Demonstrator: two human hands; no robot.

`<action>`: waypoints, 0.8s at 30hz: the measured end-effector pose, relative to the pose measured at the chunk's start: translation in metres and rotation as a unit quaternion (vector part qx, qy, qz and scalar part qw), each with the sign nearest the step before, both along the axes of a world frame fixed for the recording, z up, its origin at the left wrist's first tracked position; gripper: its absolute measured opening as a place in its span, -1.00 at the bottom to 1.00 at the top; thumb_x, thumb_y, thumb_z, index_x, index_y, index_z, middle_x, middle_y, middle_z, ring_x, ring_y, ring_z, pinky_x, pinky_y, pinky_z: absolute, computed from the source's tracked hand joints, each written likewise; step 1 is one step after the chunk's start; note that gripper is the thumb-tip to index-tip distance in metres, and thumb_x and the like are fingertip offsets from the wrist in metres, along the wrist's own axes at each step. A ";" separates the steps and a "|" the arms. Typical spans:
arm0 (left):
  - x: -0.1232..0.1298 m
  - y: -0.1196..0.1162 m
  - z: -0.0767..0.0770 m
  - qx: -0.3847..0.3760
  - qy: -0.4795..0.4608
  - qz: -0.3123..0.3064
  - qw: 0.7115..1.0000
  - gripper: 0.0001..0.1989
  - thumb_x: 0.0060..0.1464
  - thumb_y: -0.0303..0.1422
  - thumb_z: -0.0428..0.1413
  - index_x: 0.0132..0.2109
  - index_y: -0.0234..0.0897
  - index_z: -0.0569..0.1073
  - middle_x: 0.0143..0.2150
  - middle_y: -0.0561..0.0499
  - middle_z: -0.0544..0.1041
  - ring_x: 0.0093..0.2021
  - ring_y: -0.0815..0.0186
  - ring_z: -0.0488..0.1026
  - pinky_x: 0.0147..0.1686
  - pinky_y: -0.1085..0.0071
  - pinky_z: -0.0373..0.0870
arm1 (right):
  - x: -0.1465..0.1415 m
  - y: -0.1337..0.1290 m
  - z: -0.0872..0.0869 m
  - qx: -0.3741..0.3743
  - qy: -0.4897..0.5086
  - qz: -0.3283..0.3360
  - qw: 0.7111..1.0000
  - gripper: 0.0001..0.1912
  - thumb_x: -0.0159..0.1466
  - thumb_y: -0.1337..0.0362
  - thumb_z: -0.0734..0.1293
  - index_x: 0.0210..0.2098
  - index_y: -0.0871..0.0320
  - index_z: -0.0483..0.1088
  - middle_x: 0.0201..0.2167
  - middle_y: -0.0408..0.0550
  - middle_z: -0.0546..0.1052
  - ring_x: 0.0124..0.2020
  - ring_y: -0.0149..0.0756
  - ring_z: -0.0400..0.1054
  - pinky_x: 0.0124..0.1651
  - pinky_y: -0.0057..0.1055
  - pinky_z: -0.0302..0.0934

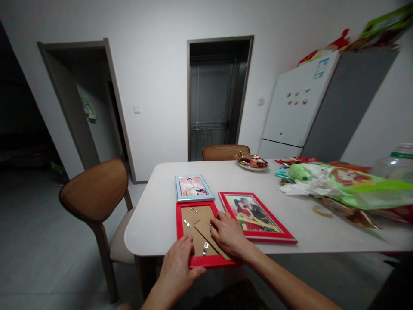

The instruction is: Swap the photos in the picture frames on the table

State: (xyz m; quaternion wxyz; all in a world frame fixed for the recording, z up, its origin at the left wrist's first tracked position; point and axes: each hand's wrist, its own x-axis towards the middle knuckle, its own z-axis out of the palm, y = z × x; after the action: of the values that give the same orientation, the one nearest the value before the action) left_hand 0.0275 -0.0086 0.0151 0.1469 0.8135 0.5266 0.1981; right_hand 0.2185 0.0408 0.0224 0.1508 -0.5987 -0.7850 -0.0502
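A red picture frame [180, 219] lies face down at the table's front edge, its brown backing board [193, 237] showing, with several metal clips and a thin diagonal slot or stand edge. My left hand [177, 267] grips the frame's lower left corner, thumb at the front edge and fingers over the left side. My right hand [227, 234] rests on the right side of the backing, its fingers bent together over a clip that is mostly hidden. A second red frame [258, 217] lies face up to the right. Behind the backing sits a light blue frame [194, 188] with a photo.
The white table [155, 206] carries a plate of wrapped items [253, 162] at the back and green plastic bags [351, 183] with tissues at the right. A brown chair [97, 189] stands left; another chair [226, 152] is behind.
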 end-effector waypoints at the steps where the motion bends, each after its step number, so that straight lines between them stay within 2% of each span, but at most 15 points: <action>1: 0.000 0.000 0.000 -0.002 0.001 0.004 1.000 -0.42 -0.26 -0.26 0.20 -0.03 -0.33 0.30 0.09 -0.16 0.27 0.10 0.17 0.17 0.06 0.29 0.11 | 0.000 0.000 -0.001 0.002 0.000 0.004 1.000 -0.69 0.20 0.22 0.06 -0.35 0.22 0.36 -0.31 0.06 0.33 -0.27 -0.24 0.17 -0.19 -0.35 -0.02; 9: 0.003 -0.001 0.000 0.001 -0.003 0.002 1.000 -0.41 -0.25 -0.26 0.19 -0.01 -0.35 0.29 0.07 -0.16 0.30 0.08 0.19 0.19 0.05 0.33 0.12 | 0.007 -0.001 -0.009 0.034 0.014 0.006 0.999 -0.70 0.20 0.25 0.05 -0.41 0.25 0.34 -0.34 0.04 0.31 -0.29 -0.26 0.16 -0.18 -0.36 0.00; 20: 0.003 -0.002 0.002 -0.010 -0.013 0.005 1.000 -0.44 -0.24 -0.26 0.17 -0.02 -0.30 0.31 0.07 -0.12 0.30 0.09 0.19 0.18 0.06 0.33 0.11 | 0.006 0.001 -0.004 0.017 0.031 -0.018 0.999 -0.74 0.17 0.26 0.09 -0.41 0.24 0.34 -0.34 0.05 0.32 -0.30 -0.27 0.16 -0.21 -0.37 0.02; 24: 0.002 -0.002 0.003 -0.008 -0.017 0.001 1.000 -0.44 -0.24 -0.26 0.17 -0.02 -0.29 0.30 0.07 -0.11 0.30 0.09 0.19 0.18 0.06 0.33 0.11 | 0.002 -0.014 0.001 0.037 0.067 0.030 0.997 -0.75 0.17 0.27 0.10 -0.29 0.19 0.36 -0.25 0.04 0.32 -0.21 -0.24 0.16 -0.16 -0.32 0.02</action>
State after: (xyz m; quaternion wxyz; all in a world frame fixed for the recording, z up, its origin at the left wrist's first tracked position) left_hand 0.0297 -0.0106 0.0184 0.1617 0.8085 0.5264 0.2078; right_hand 0.2207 0.0266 0.0233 0.2267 -0.5709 -0.7883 -0.0345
